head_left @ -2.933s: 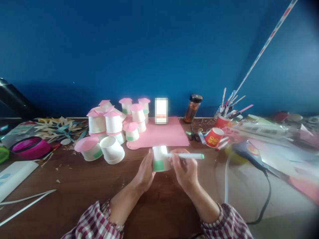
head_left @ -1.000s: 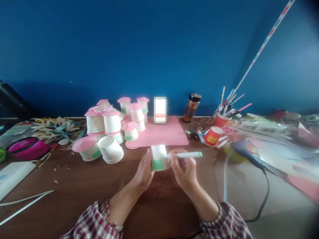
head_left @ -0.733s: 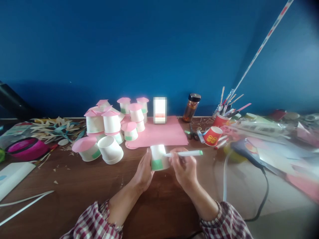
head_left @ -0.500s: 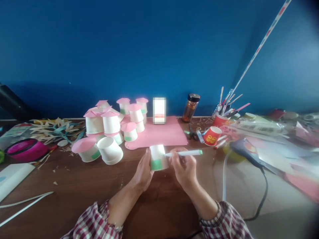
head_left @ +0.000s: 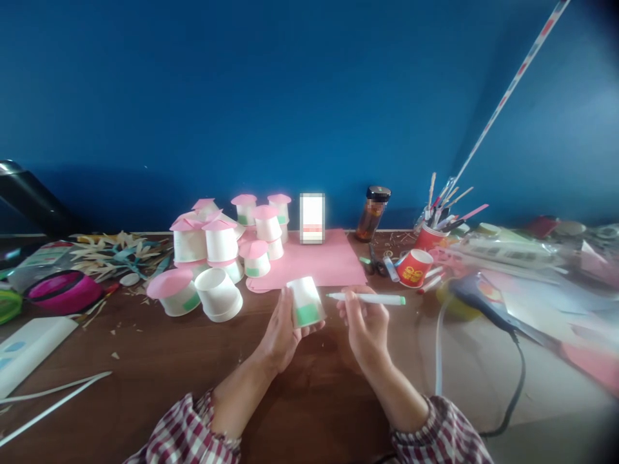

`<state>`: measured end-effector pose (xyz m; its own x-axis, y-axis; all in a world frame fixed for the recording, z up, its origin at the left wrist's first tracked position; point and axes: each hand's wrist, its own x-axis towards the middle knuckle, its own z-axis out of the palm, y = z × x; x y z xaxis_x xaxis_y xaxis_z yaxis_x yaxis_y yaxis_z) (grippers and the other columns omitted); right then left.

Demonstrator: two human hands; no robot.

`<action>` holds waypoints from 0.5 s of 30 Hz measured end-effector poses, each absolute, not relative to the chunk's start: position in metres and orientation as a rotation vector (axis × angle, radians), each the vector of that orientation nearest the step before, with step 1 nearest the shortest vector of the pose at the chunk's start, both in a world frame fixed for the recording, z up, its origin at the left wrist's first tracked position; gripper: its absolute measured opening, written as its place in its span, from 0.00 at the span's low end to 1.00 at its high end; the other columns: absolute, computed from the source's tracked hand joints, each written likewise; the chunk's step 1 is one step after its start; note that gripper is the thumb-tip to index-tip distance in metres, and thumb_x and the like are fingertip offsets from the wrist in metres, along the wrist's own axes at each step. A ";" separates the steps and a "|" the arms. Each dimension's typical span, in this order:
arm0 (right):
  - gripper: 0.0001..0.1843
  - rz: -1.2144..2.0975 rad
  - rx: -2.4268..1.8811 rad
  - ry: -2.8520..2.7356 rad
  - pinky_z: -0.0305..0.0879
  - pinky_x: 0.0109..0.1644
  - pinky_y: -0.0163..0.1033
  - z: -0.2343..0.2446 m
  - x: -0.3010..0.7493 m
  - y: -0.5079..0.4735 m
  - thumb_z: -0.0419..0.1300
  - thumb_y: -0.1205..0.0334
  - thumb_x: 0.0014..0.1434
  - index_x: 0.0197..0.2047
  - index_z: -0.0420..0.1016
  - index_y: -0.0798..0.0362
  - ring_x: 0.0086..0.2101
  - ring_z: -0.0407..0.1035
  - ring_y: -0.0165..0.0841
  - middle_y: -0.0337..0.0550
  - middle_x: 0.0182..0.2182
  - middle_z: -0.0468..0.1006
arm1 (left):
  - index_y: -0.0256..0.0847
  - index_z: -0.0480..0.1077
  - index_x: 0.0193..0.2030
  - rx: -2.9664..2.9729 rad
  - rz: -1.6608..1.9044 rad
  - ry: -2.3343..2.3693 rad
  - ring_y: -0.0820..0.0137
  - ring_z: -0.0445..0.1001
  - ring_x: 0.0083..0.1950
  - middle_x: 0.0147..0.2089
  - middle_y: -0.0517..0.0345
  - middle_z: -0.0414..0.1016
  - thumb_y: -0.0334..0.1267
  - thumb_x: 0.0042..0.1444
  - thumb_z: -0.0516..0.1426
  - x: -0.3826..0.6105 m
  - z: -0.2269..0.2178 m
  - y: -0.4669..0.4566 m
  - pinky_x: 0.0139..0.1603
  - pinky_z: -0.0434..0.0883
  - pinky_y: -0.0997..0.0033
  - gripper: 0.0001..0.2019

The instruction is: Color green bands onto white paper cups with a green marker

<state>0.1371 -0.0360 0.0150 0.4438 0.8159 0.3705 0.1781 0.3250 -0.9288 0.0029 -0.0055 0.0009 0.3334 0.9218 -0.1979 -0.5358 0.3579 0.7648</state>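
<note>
My left hand is wrapped round a white paper cup that carries a green patch low on its side. The cup is held upside down and slightly tilted above the table. In my right hand is a white marker with a green end, its tip pointing left and a little apart from the cup. Left of my hands, a bare white paper cup stands upside down beside a cup with a pink paper roof. More pink-roofed cups are stacked behind them.
Pink paper sheets lie behind my hands, with a brown bottle at the wall. Red paper cups, one holding pens, stand to the right. Farther right is a corded glue gun; a pink round container lies left.
My right hand has drawn the marker away from the cup to the right. The held cup has tilted, and more of my left fingers shows beneath it.
</note>
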 end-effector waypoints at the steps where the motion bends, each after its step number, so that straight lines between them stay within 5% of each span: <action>1: 0.12 0.533 -1.199 -1.067 0.60 0.21 0.30 0.015 0.137 -0.036 0.56 0.55 0.60 0.31 0.69 0.55 0.19 0.62 0.25 0.36 0.20 0.71 | 0.38 0.66 0.49 0.646 1.062 0.703 0.60 0.73 0.43 0.42 0.47 0.74 0.59 0.55 0.51 0.003 0.001 -0.006 0.47 0.69 0.53 0.27; 9: 0.09 0.516 -1.146 -1.091 0.64 0.24 0.31 0.013 0.137 -0.038 0.56 0.58 0.62 0.35 0.70 0.54 0.21 0.65 0.26 0.37 0.22 0.73 | 0.40 0.70 0.42 0.695 1.050 0.587 0.62 0.70 0.49 0.45 0.50 0.75 0.50 0.58 0.51 0.003 -0.004 -0.006 0.53 0.65 0.58 0.16; 15: 0.07 0.487 -1.141 -1.158 0.68 0.27 0.32 0.007 0.137 -0.039 0.56 0.59 0.62 0.38 0.70 0.54 0.24 0.70 0.28 0.40 0.26 0.76 | 0.37 0.71 0.47 0.759 1.040 0.602 0.59 0.67 0.55 0.48 0.47 0.74 0.48 0.57 0.55 0.005 -0.009 -0.004 0.56 0.61 0.57 0.18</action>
<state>0.1371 -0.0390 0.0075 0.3829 0.8012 0.4598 0.2320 0.3984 -0.8874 0.0051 -0.0045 -0.0085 0.3916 0.9161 -0.0863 -0.5314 0.3018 0.7916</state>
